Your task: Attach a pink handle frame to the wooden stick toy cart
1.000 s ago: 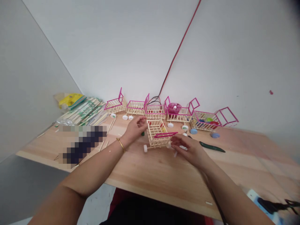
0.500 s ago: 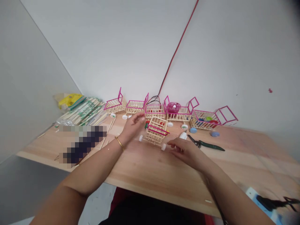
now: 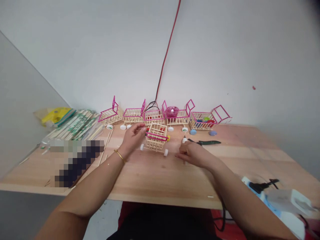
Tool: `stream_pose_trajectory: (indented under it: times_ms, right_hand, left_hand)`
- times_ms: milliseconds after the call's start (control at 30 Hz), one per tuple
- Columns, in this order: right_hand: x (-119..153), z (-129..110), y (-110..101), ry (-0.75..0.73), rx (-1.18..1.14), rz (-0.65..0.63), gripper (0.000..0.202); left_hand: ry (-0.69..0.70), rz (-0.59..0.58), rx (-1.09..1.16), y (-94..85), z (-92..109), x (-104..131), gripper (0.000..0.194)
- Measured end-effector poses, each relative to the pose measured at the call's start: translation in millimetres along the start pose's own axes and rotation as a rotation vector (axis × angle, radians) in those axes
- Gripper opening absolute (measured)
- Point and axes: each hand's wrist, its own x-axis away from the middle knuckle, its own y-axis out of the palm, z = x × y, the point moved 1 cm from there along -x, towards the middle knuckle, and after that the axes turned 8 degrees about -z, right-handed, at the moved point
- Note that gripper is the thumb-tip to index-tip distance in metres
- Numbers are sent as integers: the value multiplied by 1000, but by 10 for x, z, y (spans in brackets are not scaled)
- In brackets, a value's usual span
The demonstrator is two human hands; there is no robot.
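Observation:
A small stick-built cart point(image 3: 157, 136) with a magenta handle bar and white wheels stands mid-table, tilted toward me. Beside its left edge is my left hand point(image 3: 133, 136), fingers bent and apart, with no grip on it; whether the fingertips touch the cart I cannot tell. My right hand point(image 3: 193, 153) is to the cart's right, its fingers closed round a white pen-like tool point(image 3: 184, 140) with a dark tip. Much of that tool is hidden by the hand. Green-handled pliers point(image 3: 210, 142) lie just behind the right hand.
Several similar carts point(image 3: 133, 115) line the wall, one holding a magenta bowl point(image 3: 172, 113). Bundled sticks point(image 3: 80, 123) and a yellow bag point(image 3: 56, 116) lie at left, near a blurred-out patch. A power strip point(image 3: 261, 196) sits at the right front. A red-black cable point(image 3: 165, 56) runs down the wall.
My right hand has closed round the white tool that lay beside it. The left hand stays by the cart. The view has shifted, so everything sits further left.

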Motion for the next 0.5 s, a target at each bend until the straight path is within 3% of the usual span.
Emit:
stream_pose_trajectory:
  times_ms: [100, 300, 500]
  right_hand:
    - [11, -8, -19, 85, 7, -60, 41]
    - [36, 38, 15, 117, -42, -82, 40]
    - [163, 13, -192, 6, -161, -127, 19]
  left_hand:
    - [5, -3, 16, 2, -17, -3, 34]
    - [30, -21, 47, -38, 20, 13, 38]
    - [40, -217, 237, -19, 3, 52, 76]
